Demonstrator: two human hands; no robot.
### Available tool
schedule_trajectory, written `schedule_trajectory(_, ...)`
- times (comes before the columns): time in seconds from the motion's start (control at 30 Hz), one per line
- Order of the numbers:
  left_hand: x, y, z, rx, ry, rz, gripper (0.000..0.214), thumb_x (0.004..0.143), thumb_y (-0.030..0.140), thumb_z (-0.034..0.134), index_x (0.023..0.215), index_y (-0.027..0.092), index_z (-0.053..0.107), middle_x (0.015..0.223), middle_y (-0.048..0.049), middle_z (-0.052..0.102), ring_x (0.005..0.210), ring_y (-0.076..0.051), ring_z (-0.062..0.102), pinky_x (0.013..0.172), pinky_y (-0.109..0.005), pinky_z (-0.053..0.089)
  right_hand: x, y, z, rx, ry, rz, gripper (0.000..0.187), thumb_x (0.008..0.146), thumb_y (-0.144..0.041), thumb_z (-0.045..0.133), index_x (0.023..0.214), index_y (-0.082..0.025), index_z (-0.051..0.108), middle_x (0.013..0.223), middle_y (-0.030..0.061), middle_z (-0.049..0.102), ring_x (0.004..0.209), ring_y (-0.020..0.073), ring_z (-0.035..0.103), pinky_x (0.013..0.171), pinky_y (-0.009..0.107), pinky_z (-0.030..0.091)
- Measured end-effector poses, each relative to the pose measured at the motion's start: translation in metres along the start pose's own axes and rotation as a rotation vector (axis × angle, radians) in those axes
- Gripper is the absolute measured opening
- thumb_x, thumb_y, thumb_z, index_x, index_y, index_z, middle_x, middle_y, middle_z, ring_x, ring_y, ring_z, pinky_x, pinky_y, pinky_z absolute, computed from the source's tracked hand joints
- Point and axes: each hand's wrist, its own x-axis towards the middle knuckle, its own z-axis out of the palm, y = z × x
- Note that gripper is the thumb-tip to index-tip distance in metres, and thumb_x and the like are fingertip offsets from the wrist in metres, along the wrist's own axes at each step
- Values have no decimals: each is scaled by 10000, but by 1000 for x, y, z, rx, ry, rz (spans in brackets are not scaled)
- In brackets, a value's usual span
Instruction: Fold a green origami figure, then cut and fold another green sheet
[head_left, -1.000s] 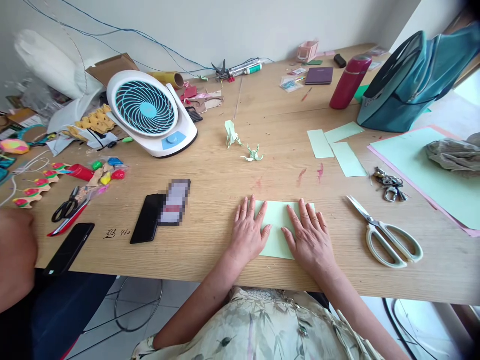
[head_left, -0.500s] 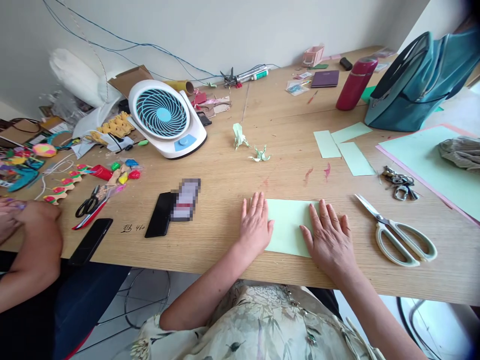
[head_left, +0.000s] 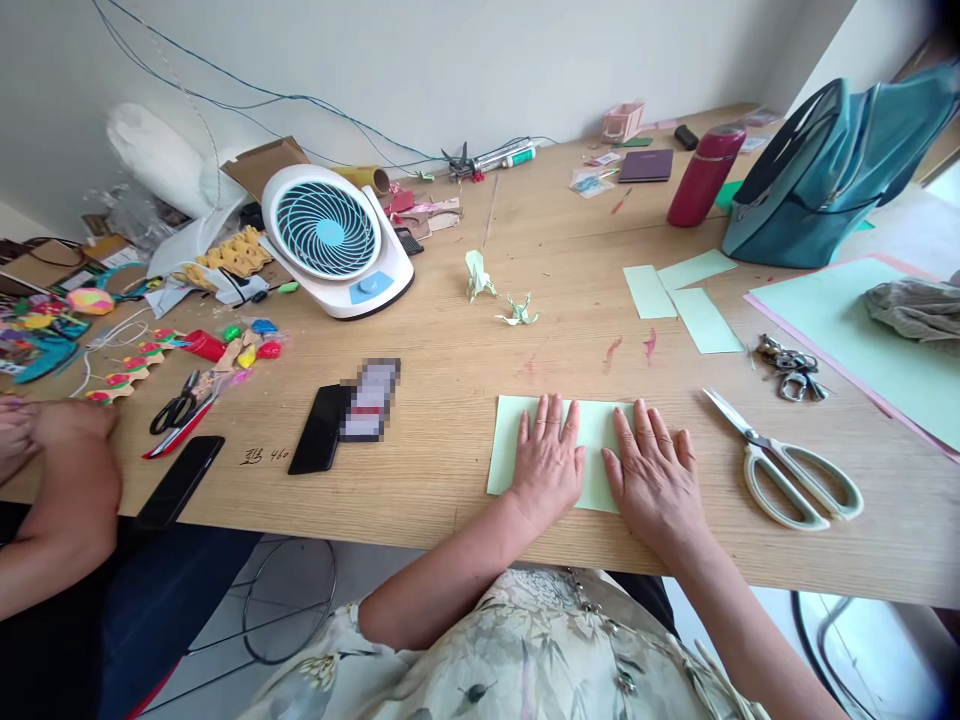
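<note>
I press both hands flat on a pale green sheet of paper (head_left: 510,440) lying at the near edge of the table (head_left: 450,400), at my six o'clock. My left hand (head_left: 549,462) lies palm down on the middle of the sheet, fingers spread and straight, gripping nothing. My right hand (head_left: 654,470) lies the same way on the sheet's right end, at three o'clock from the left, open and flat, closed on nothing. The step in hand looks like smoothing or creasing the sheet; whether it is already doubled over I cannot tell, since my hands cover most of it. The next move, as I judge it, calls for even pressure along the fold line and edges kept square so the paper does not skew.

Scissors (head_left: 780,470) with pale handles lie at three o'clock, near but not touching the sheet. Two small folded paper figures (head_left: 495,290) stand at twelve o'clock, well apart from it. Cut green strips (head_left: 679,290) lie at one o'clock, a desk fan (head_left: 330,235) at ten o'clock. A second person's arm (head_left: 60,480) rests at nine o'clock.
</note>
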Motion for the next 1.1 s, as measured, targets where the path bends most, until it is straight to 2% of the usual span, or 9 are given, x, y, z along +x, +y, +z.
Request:
schedule_trajectory(0.2, -19, -44, -10, 41, -34, -89, 563, 1005, 342, 312, 1538, 168, 267, 1627, -102, 226, 1495, -297, 206, 1192, -530, 244, -1, 4, 0, 8, -10, 1, 526, 1024, -377, 308, 1448, -99, 446, 1558, 191, 362, 1433, 306, 336, 1157, 533, 212)
schedule_trajectory(0.33, -25, -54, -11, 64, -39, -98, 567, 996, 325, 323, 1539, 174, 263, 1629, -91, 222, 1494, -286, 210, 1191, -539, 242, 2, -1, -3, 20, -51, 31, 533, 1025, -385, 300, 1441, -90, 456, 1544, 213, 374, 1436, 343, 313, 1142, 609, 190)
schedule_trajectory(0.4, -25, -53, -10, 67, -28, -95, 571, 991, 324, 331, 1537, 170, 266, 1630, -94, 219, 1496, -287, 201, 1188, -547, 243, 9, -18, -7, 32, -24, 62, 544, 1014, -384, 336, 1435, -61, 453, 1530, 257, 371, 1439, 374, 290, 1129, 646, 172)
schedule_trajectory(0.47, -25, -52, -9, 66, -19, -92, 571, 989, 316, 332, 1536, 171, 264, 1630, -98, 219, 1499, -288, 189, 1189, -551, 237, 18, -45, -12, 75, 18, 46, 546, 994, -347, 399, 1452, -51, 426, 1540, 279, 338, 1444, 377, 278, 1141, 632, 154)
schedule_trajectory(0.57, -25, -51, -7, 76, -43, -101, 600, 978, 327, 358, 1546, 181, 232, 1624, -102, 237, 1497, -299, 190, 1184, -558, 240, 30, -88, -15, 163, 27, -73, 522, 976, -223, 396, 1484, -106, 404, 1564, 239, 321, 1452, 350, 282, 1152, 596, 165)
schedule_trajectory(0.67, -24, -52, -7, 94, -71, -117, 627, 978, 351, 365, 1557, 183, 192, 1618, -107, 252, 1491, -304, 207, 1178, -551, 259, 33, -106, -11, 227, 64, -127, 530, 962, -150, 364, 1490, -141, 407, 1560, 209, 348, 1449, 321, 297, 1160, 579, 160)
schedule_trajectory(0.87, -27, -53, -9, 38, -15, -116, 547, 1000, 308, 301, 1534, 192, 267, 1615, -89, 268, 1488, -285, 225, 1181, -545, 256, 18, -87, 2, 188, 78, -124, 524, 943, -155, 428, 1467, -142, 444, 1536, 213, 389, 1429, 341, 327, 1158, 594, 140)
schedule_trajectory(1.1, -26, -53, -12, 50, -12, -95, 567, 981, 288, 331, 1534, 172, 280, 1626, -87, 235, 1494, -285, 207, 1190, -541, 245, 0, -45, -8, 50, 51, -29, 578, 910, -86, 409, 1484, -151, 404, 1524, 187, 413, 1422, 318, 344, 1163, 570, 166)
